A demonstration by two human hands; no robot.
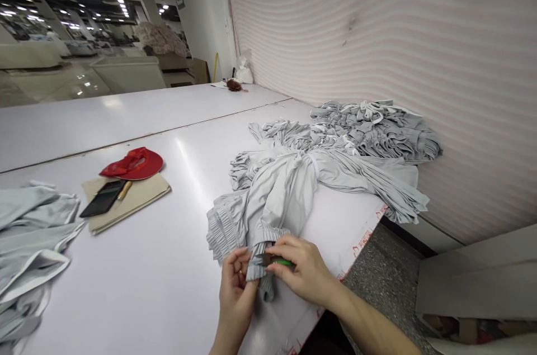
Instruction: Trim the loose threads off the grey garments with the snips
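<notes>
Pale grey gathered fabric (289,184) lies in a bundle across the white table, with elastic cuffs at its near end. My left hand (238,288) is closed on one of these cuffs (255,268), thumb in front. Beside it on the right, my right hand (297,265) holds a small green-handled tool (282,261), its dark metal tip against the cuff. Most of the tool is covered by my fingers. A white band (314,166) goes round the bundle near its middle.
Behind the bundle is a heap of grey garments (377,131). At left lie a red visor cap (133,164), a black phone (103,198) on folded beige cloth (138,202), and more grey fabric (29,232). The table edge (363,240) runs along the right.
</notes>
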